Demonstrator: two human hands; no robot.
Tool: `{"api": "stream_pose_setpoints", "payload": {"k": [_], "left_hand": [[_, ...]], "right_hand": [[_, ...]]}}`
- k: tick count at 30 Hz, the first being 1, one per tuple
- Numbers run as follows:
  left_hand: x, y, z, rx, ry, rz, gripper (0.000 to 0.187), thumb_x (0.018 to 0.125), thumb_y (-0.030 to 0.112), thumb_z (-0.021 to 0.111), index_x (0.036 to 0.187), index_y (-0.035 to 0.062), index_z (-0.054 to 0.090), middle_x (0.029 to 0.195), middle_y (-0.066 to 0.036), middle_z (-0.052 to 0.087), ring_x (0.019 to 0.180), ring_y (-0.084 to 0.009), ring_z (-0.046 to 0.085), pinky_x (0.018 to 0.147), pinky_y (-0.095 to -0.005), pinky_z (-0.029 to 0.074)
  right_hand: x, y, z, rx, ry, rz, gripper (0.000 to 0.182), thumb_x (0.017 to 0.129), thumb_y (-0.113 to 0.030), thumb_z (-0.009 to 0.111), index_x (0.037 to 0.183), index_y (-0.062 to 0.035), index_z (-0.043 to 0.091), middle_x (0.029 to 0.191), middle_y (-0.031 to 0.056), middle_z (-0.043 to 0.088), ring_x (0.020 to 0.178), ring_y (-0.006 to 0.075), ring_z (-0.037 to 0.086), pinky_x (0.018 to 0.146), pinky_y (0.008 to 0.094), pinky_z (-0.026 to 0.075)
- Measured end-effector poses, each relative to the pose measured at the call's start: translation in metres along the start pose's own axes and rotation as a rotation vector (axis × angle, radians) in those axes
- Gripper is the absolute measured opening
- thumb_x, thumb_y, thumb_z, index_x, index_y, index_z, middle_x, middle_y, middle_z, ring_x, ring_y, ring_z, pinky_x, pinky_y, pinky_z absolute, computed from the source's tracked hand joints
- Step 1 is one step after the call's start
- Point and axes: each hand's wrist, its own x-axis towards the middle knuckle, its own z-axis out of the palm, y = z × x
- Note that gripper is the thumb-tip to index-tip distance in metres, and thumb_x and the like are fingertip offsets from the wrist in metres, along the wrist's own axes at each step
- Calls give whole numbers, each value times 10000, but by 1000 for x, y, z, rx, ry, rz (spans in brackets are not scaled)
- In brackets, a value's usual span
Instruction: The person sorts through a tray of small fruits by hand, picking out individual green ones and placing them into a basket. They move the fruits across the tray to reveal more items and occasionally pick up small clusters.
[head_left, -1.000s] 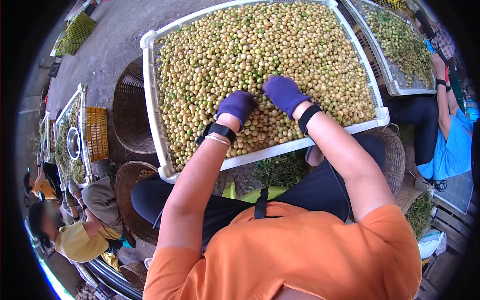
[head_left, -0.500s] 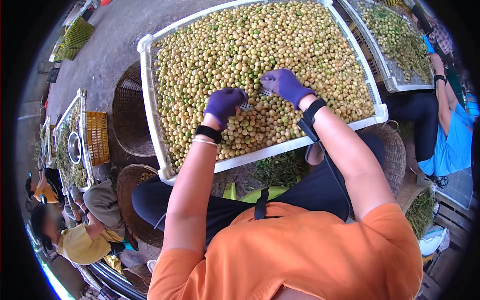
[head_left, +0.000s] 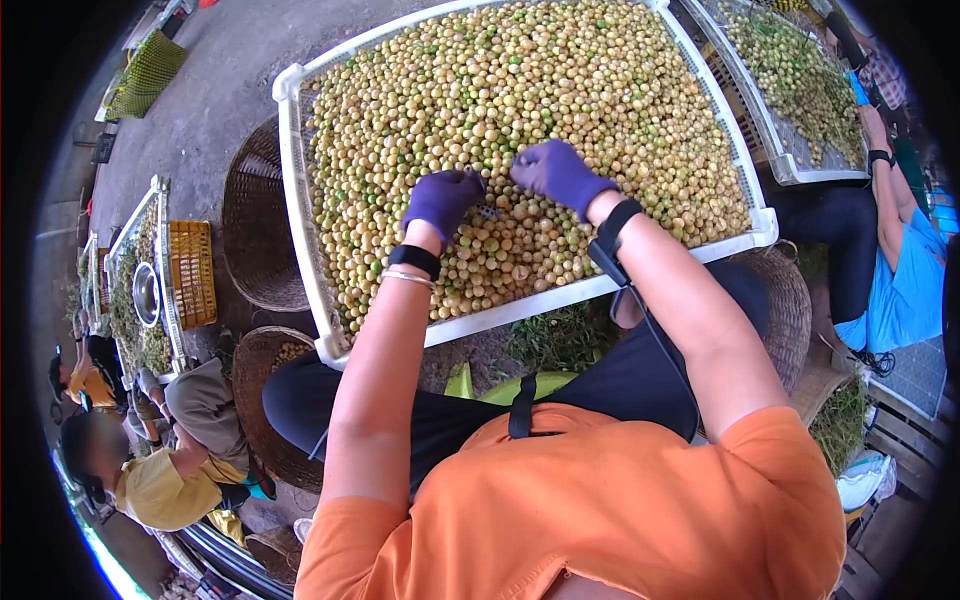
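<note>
A white, mesh-bottomed tray (head_left: pixel 545 299) is spread with small round fruits (head_left: pixel 440 95), pale yellow to tan, some of them green. My left hand (head_left: pixel 443 203), in a purple glove, is just above the fruits near the tray's middle, its fingers curled together. Close by on the right is my right hand (head_left: pixel 562 176), gloved the same way, with bent fingers pointing down at the fruits. The fingertips of both hands are partly hidden, so whatever is in them does not show. Between the hands a small patch of bare mesh is visible.
Wicker baskets (head_left: pixel 262 225) stand left of the tray, and another basket (head_left: pixel 780 300) is at its right. Green stems (head_left: pixel 565 338) lie below the tray's near edge. A second tray (head_left: pixel 790 175) and a person in blue (head_left: pixel 905 270) are at right; a person in yellow (head_left: pixel 165 490) sits at left.
My right hand has shifted a little left, closer to my left hand. My left hand has moved slightly up and left, and less bare mesh shows between them.
</note>
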Motion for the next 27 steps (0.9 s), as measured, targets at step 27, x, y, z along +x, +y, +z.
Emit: {"api": "stream_pose_setpoints", "payload": {"k": [27], "left_hand": [[5, 8, 32, 780, -148, 496, 236, 880, 218, 513, 902, 63, 690, 971, -175, 662, 911, -332, 644, 796, -419, 518]], "right_hand": [[-71, 22, -6, -794, -58, -260, 137, 812, -159, 563, 835, -74, 668, 846, 153, 662, 810, 323, 659, 704, 428, 522]]}}
